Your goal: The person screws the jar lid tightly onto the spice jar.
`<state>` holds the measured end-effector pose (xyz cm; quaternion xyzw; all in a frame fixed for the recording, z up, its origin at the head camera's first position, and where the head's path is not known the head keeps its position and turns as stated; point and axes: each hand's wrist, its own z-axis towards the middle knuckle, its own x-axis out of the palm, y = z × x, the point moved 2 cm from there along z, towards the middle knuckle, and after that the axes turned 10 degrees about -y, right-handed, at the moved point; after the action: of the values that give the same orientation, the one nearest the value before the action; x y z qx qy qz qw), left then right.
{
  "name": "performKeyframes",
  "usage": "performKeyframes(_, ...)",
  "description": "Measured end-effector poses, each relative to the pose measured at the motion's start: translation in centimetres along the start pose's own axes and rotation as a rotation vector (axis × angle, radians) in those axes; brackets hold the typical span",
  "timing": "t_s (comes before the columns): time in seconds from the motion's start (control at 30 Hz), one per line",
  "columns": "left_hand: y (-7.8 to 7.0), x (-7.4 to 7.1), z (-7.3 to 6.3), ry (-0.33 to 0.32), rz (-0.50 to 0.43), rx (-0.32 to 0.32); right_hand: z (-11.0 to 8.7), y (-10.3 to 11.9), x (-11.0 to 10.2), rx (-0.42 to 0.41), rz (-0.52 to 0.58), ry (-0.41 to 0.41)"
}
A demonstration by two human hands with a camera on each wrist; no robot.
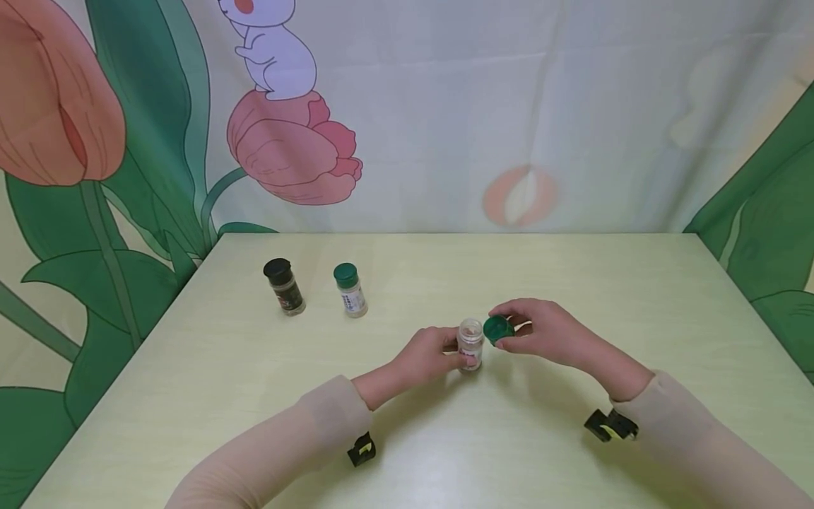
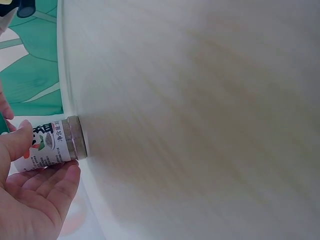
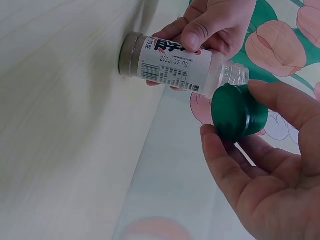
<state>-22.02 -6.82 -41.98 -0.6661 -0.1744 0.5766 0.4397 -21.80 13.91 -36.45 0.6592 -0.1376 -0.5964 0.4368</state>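
Observation:
A small clear spice jar (image 1: 470, 345) with a white printed label stands uncapped on the table, some powder showing at its bottom in the wrist views. My left hand (image 1: 432, 355) grips its body between thumb and fingers. Just right of the jar's mouth, my right hand (image 1: 540, 329) pinches a green cap (image 1: 499, 329), its hollow side facing the head camera. In the right wrist view the cap (image 3: 239, 112) is off the threaded neck (image 3: 235, 74) and overlaps its edge; whether they touch I cannot tell.
Behind and left stand a black-capped spice jar (image 1: 285, 286) and a green-capped spice jar (image 1: 350, 290), both upright. The pale table (image 1: 572, 268) ends at a printed cloth backdrop (image 1: 432, 127) with flowers. Black bands with cameras (image 1: 610, 425) sit on both wrists.

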Motion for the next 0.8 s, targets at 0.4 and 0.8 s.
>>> performKeyframes(0.4,0.0,-0.1,-0.1,-0.002,0.021,0.01,0.2,-1.3,0.7,0.037,0.151,0.016)
performKeyframes(0.8,0.1,-0.1,0.0,0.007,0.012,0.016,0.5,-1.7,1.4,0.06,0.282,0.003)
